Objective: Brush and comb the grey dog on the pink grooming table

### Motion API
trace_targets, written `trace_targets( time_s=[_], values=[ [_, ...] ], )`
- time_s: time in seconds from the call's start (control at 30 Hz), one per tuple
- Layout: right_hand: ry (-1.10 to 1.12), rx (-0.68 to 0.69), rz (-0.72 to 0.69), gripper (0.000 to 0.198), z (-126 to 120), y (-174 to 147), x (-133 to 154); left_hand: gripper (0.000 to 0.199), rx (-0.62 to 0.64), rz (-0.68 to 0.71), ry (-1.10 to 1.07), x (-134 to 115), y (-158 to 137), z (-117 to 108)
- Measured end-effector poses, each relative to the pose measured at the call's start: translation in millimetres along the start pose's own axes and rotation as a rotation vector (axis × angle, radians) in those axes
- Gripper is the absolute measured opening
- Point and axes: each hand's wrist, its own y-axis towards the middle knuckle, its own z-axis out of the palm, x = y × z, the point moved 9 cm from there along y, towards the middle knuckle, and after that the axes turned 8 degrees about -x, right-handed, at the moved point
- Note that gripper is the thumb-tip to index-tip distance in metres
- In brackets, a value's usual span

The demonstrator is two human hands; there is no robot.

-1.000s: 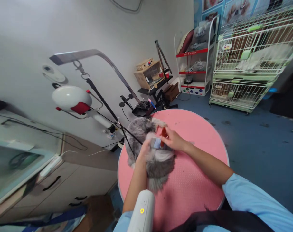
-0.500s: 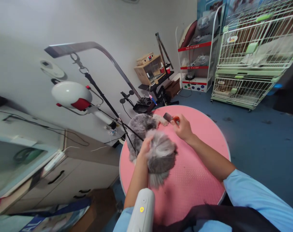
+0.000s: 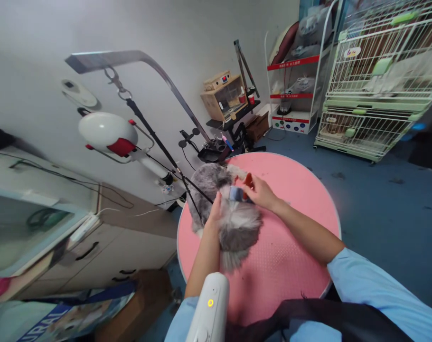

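A grey-and-white long-haired dog (image 3: 205, 183) is on a round pink grooming table (image 3: 283, 266), its head lowered toward me. My left hand (image 3: 215, 213) is closed against the left side of the dog's head (image 3: 239, 230); some fingers are hidden in the fur. My right hand (image 3: 260, 192) grips a slicker brush (image 3: 236, 194) by its orange handle. The brush's small rectangular head rests at the white fur on top of the dog's head, close to my left fingers. A black grooming loop (image 3: 176, 167) runs down to the dog's neck.
The metal grooming arm (image 3: 145, 57) curves above the table's left side, holding the loop. A white dryer (image 3: 107, 130) hangs by the wall. A grey-white device (image 3: 209, 308) juts up in front of me. Wire cages (image 3: 376, 90) and a shelf rack (image 3: 290, 95) stand behind.
My right hand has moved left and slightly down, bringing the brush from beside the dog onto the fur of its head. My left hand stays at the head.
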Motion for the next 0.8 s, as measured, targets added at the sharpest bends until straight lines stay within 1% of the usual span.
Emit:
trace_targets(
  time_s=[0.07, 0.1, 0.13, 0.2, 0.23, 0.27, 0.3, 0.37, 0.4, 0.43, 0.47, 0.5, 0.53, 0.57, 0.6, 0.67, 0.7, 0.73, 0.8],
  values=[
    [-0.054, -0.203, -0.012, 0.011, -19, 0, 1, 0.052, -0.027, 0.024, 0.011, -1, -2, -2],
    [-0.059, -0.241, -0.028, 0.011, -22, 0, 3, 0.054, -0.041, 0.025, 0.019, -1, -3, -4],
    [-0.046, -0.209, -0.043, 0.012, -19, -1, 5, 0.057, -0.050, 0.019, 0.024, 0, -3, -4],
    [0.009, -0.018, -0.049, 0.012, 0, -4, 6, 0.065, -0.055, 0.010, 0.032, 2, -2, -3],
    [0.025, 0.053, -0.036, 0.012, 8, -6, 5, 0.069, -0.054, 0.012, 0.040, 2, -2, -2],
    [0.020, 0.066, -0.020, 0.012, 10, -7, 4, 0.073, -0.056, 0.022, 0.051, 1, -1, -2],
    [-0.005, 0.015, -0.007, 0.012, 7, -6, 2, 0.075, -0.064, 0.037, 0.065, 0, 1, -2],
    [-0.058, -0.144, -0.009, 0.013, -5, -6, 1, 0.076, -0.086, 0.076, 0.087, -2, 3, -4],
    [-0.059, -0.162, -0.024, 0.014, -7, -6, 2, 0.074, -0.089, 0.093, 0.089, -3, 3, -4],
    [-0.041, -0.120, -0.040, 0.016, -3, -6, 4, 0.073, -0.079, 0.104, 0.085, -3, 4, -4],
    [-0.010, -0.039, -0.047, 0.017, 4, -7, 5, 0.072, -0.055, 0.105, 0.083, -2, 4, -2],
    [0.021, 0.045, -0.041, 0.018, 11, -8, 5, 0.071, -0.024, 0.100, 0.084, -1, 4, 0],
    [0.036, 0.090, -0.024, 0.019, 14, -8, 3, 0.072, 0.008, 0.091, 0.090, 1, 4, 3],
    [0.027, 0.075, -0.004, 0.019, 13, -8, 1, 0.073, 0.032, 0.080, 0.103, 2, 4, 5],
    [0.000, 0.000, 0.012, 0.018, 6, -7, -2, 0.075, 0.046, 0.072, 0.119, 3, 3, 6],
    [-0.033, -0.195, 0.032, 0.019, -9, -7, -7, 0.076, 0.044, 0.081, 0.132, 2, 4, 6],
    [-0.012, -0.233, 0.041, 0.020, -10, -7, -10, 0.075, 0.035, 0.098, 0.129, 0, 4, 5],
    [0.031, -0.213, 0.056, 0.022, -5, -6, -14, 0.074, 0.023, 0.121, 0.120, -2, 3, 4],
    [0.113, -0.072, 0.127, 0.022, 13, -5, -25, 0.070, -0.025, 0.189, 0.097, -9, 2, -1]
  ],
)
